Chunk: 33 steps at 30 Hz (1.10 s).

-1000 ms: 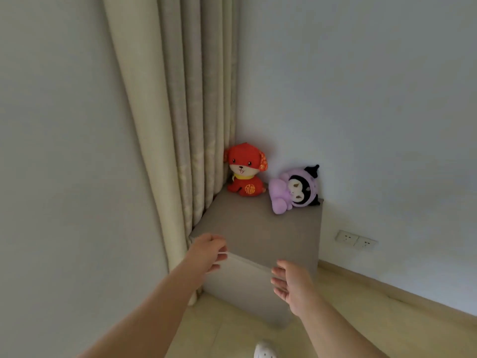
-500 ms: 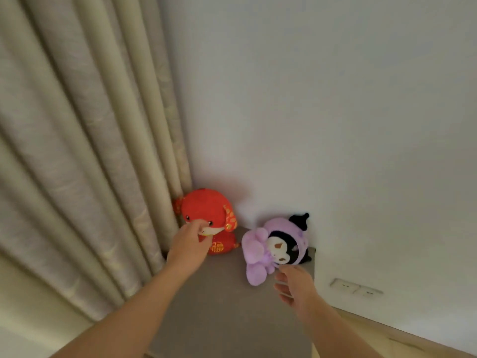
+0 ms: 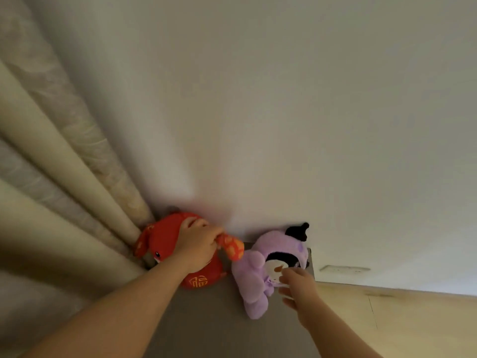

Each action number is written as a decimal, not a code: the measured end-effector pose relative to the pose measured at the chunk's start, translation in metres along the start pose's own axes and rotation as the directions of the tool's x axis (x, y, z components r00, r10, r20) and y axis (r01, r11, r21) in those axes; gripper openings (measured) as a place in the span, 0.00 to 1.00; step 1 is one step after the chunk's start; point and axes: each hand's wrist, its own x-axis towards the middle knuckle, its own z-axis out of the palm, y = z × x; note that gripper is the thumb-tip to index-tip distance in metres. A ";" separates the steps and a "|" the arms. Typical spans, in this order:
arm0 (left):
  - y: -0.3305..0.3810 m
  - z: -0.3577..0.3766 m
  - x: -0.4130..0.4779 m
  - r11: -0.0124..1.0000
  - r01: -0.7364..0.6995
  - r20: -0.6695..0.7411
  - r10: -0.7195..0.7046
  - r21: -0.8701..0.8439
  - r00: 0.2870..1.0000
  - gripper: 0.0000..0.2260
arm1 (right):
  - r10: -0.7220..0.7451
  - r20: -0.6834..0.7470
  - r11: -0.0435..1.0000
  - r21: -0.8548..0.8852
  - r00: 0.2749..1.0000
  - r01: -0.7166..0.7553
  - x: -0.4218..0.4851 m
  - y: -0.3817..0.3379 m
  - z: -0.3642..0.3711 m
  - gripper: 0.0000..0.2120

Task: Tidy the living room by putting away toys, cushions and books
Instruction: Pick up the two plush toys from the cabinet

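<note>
**A:** What is the left hand [image 3: 198, 244] doing?

**B:** It is lying over the head of the red plush toy [image 3: 165, 236]. Its fingers [image 3: 204, 227] are curling down and clenching the toy by one orange ear, which is poking out from under them to the right.

**A:** And where is that toy sitting?

**B:** It is standing upright at the back of the grey stool [image 3: 219, 321], in the corner. It is pressing against the curtain [image 3: 51, 177] on its left, with the wall [image 3: 309, 125] behind it.

**A:** Is the right hand [image 3: 299, 288] gripping anything?

**B:** It is reaching to the purple plush toy [image 3: 254, 277], and its fingertips are touching the toy just below the white face. The hand is blurring, so I cannot tell whether the fingers are closing on the plush or only resting against it.

**A:** How is the purple one lying?

**B:** It is lying on its side on the stool top, just beside the red toy, with its black-tipped hood leaning against the wall and its legs pointing toward the camera.

**A:** Anything else showing?

**B:** A wall socket [image 3: 344, 268] is sitting low on the wall to the right, above the pale floor [image 3: 413, 321].
</note>
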 end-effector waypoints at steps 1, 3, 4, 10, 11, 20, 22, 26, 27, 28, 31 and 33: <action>-0.001 -0.002 0.006 0.998 0.029 -0.009 -0.029 -0.055 1.000 0.14 | -0.023 -0.030 1.000 -0.002 0.999 0.023 0.006 -0.003 -0.002 0.06; -0.007 -0.001 0.017 0.989 0.067 -0.024 -0.071 -0.128 0.997 0.11 | -0.062 -0.098 0.998 -0.019 0.993 0.061 0.019 -0.014 -0.007 0.05; -0.008 -0.002 0.020 0.980 0.088 -0.032 -0.095 -0.176 0.995 0.13 | -0.081 -0.134 0.996 -0.035 0.988 0.077 0.026 -0.020 -0.010 0.03; -0.006 -0.004 0.016 0.933 0.163 -0.017 -0.178 -0.322 0.984 0.19 | -0.153 -0.186 0.978 -0.167 0.971 0.122 0.059 -0.054 -0.022 0.13; -0.008 -0.004 0.017 0.931 0.176 -0.016 -0.191 -0.320 0.981 0.19 | -0.152 -0.186 0.975 -0.186 0.971 0.118 0.062 -0.057 -0.023 0.13; 0.000 -0.012 0.034 0.903 0.324 -0.001 -0.338 -0.283 0.941 0.15 | -0.055 -0.114 0.981 -0.190 0.992 0.033 0.090 -0.068 -0.031 0.19; 0.000 -0.011 0.036 0.902 0.342 0.000 -0.355 -0.264 0.935 0.15 | -0.116 -0.081 0.936 -0.342 0.990 0.082 0.092 -0.066 -0.026 0.20; -0.001 -0.011 0.036 0.911 0.344 0.010 -0.351 -0.230 0.936 0.15 | -0.215 -0.013 0.843 -0.508 0.977 0.179 0.090 -0.066 -0.019 0.13; 0.000 -0.012 0.035 0.910 0.344 0.014 -0.350 -0.232 0.937 0.15 | -0.245 -0.005 0.825 -0.527 0.970 0.205 0.087 -0.066 -0.019 0.11; 0.001 -0.012 0.034 0.911 0.341 0.008 -0.349 -0.233 0.937 0.15 | -0.276 0.010 0.804 -0.545 0.961 0.237 0.083 -0.066 -0.019 0.09; 0.002 -0.012 0.030 0.911 0.337 -0.035 -0.354 -0.238 0.934 0.14 | -0.333 0.093 0.726 -0.610 0.938 0.318 0.069 -0.068 -0.014 0.10; 0.005 -0.012 0.023 0.916 0.324 -0.027 -0.339 -0.237 0.940 0.13 | -0.356 0.148 0.668 -0.650 0.923 0.362 0.057 -0.069 -0.010 0.11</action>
